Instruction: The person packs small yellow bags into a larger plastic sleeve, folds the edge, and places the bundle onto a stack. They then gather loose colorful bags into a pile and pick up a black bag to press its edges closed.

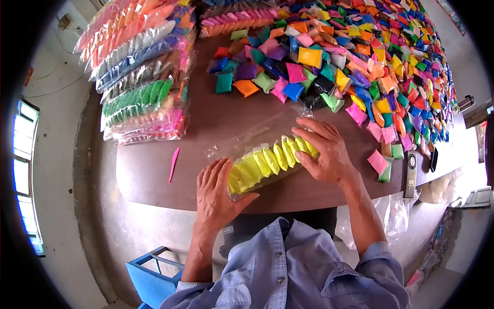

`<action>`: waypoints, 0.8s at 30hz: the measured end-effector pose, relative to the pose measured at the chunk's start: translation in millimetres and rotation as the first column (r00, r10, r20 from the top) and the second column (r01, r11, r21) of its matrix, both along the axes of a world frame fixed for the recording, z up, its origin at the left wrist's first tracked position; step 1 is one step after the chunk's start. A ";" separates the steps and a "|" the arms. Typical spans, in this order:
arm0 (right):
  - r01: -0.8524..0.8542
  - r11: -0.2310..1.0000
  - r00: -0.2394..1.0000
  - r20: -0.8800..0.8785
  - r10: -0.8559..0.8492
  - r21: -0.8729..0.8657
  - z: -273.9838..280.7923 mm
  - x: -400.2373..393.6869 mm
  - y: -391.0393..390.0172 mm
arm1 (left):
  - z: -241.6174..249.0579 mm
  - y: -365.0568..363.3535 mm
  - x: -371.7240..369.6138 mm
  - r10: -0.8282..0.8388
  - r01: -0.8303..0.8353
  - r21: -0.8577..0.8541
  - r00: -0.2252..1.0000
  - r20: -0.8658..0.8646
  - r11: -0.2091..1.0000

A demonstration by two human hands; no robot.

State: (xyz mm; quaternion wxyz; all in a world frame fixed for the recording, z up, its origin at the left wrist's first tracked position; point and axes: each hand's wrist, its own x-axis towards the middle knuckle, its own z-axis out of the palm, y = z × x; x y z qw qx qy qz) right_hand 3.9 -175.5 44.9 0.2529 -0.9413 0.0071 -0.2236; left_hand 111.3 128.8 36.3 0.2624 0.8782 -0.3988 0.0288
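A clear plastic bag (257, 136) holds a row of small yellow packets (275, 158), lined up side by side near the table's front edge. My left hand (216, 193) is closed around the left end of the row, thumb at the lower edge. At the opposite end my right hand (327, 152) grips the bag, with its fingers over the top and its thumb against the near side. The bag's loose upper part lies flat beyond the packets. To the left of my left hand rests a thin pink plastic knife-like tool (174, 165).
Filled clear bags of coloured packets (139, 98) are stacked at the back left. A wide pile of loose coloured packets (355, 62) spreads over the back and right of the brown table (149, 180). A grey handheld device (410, 174) lies at the right edge. A blue stool (149, 280) stands below left.
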 end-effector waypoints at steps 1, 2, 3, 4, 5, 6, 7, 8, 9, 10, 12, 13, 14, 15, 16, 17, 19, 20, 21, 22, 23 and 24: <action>-0.010 1.000 1.000 -0.004 0.010 0.011 -3.0 0.8 0.9 | -4.2 -0.8 0.5 -0.015 0.015 -0.002 1.000 -0.014 1.000; -0.007 1.000 1.000 -0.004 0.007 0.012 -6.1 1.8 0.7 | -6.3 -2.3 1.4 -0.031 0.031 -0.006 0.999 -0.027 1.000; -0.018 1.000 1.000 0.004 0.018 -0.007 -9.4 2.9 -0.4 | -6.3 -2.0 3.7 -0.036 0.036 -0.008 0.999 -0.025 0.999; -0.028 0.999 1.000 0.009 0.029 -0.025 -11.8 2.9 -1.0 | -6.5 0.7 6.2 -0.027 0.029 0.035 0.998 -0.063 0.999; -0.024 0.999 1.000 0.006 0.024 -0.024 -13.2 2.3 -0.4 | -6.8 2.0 7.0 -0.015 0.023 0.079 0.995 -0.103 0.997; -0.013 1.000 1.000 0.000 0.013 0.000 -14.1 2.6 0.4 | -5.4 0.4 6.5 -0.018 0.026 0.079 0.994 -0.104 0.997; -0.004 1.000 1.000 -0.004 0.004 0.024 -14.4 3.4 0.9 | -1.9 -2.0 6.3 -0.029 0.033 0.062 0.997 -0.067 0.998; -0.003 1.000 1.000 -0.004 0.004 0.025 -13.6 3.3 1.9 | 1.6 -4.4 6.0 -0.039 0.040 0.045 0.999 -0.030 0.998; 0.011 1.000 1.000 -0.017 -0.010 0.020 -12.0 2.3 3.6 | 5.1 -9.0 5.3 -0.039 0.040 0.046 0.999 -0.031 0.998; 0.024 1.000 0.999 -0.030 -0.023 0.016 -10.3 1.1 5.2 | 8.7 -15.1 4.4 -0.044 0.045 0.007 0.999 -0.022 0.999; 0.020 1.000 0.999 -0.046 -0.018 0.022 -6.5 -1.5 8.3 | 6.6 -19.9 4.5 -0.047 0.046 -0.032 0.999 -0.014 0.998; 0.018 0.999 0.998 -0.062 -0.017 0.029 -5.7 -2.4 9.2 | -0.8 -21.2 5.8 -0.068 0.068 -0.012 0.998 -0.019 0.998; 0.019 0.999 0.998 -0.063 -0.017 0.029 -6.1 -2.8 10.3 | -7.2 -22.3 6.9 -0.091 0.091 0.008 0.996 -0.025 0.996; 0.012 0.999 0.999 -0.046 -0.011 0.039 -7.3 -3.3 11.3 | -12.1 -21.7 8.9 -0.094 0.094 0.007 0.995 -0.027 0.996; 0.007 0.999 1.000 -0.028 -0.006 0.049 -8.6 -4.6 11.9 | -16.3 -19.2 11.8 -0.113 0.113 0.006 0.992 -0.057 0.994; 0.011 0.999 1.000 -0.029 -0.009 0.049 -9.7 -5.7 11.9 | -18.2 -17.6 13.6 -0.130 0.131 0.004 0.988 -0.085 0.991; 0.002 0.998 1.000 -0.021 -0.001 0.055 -11.9 -5.6 12.9 | -13.5 -16.3 15.0 -0.160 0.161 0.005 0.983 -0.085 0.987; 0.001 0.998 1.000 -0.019 0.000 0.056 -13.0 -5.1 13.6 | -9.2 -16.1 15.6 -0.188 0.189 0.005 0.978 -0.085 0.982; 0.009 0.997 1.000 -0.021 -0.007 0.073 -14.1 -4.9 14.2 | -2.9 -17.7 14.5 -0.189 0.190 0.006 0.978 -0.084 0.982; 0.018 0.996 1.000 -0.024 -0.016 0.090 -14.9 -5.9 14.7 | 4.9 -21.0 11.2 -0.171 0.170 -0.019 0.984 -0.056 0.985; 0.020 0.996 0.999 -0.026 -0.018 0.091 -15.5 -7.0 14.3 | 9.8 -24.6 7.9 -0.151 0.150 -0.045 0.988 -0.030 0.988; 0.019 0.997 0.999 -0.036 -0.016 0.080 -16.0 -7.3 13.7 | 12.1 -28.5 5.9 -0.151 0.149 -0.044 0.988 -0.032 0.988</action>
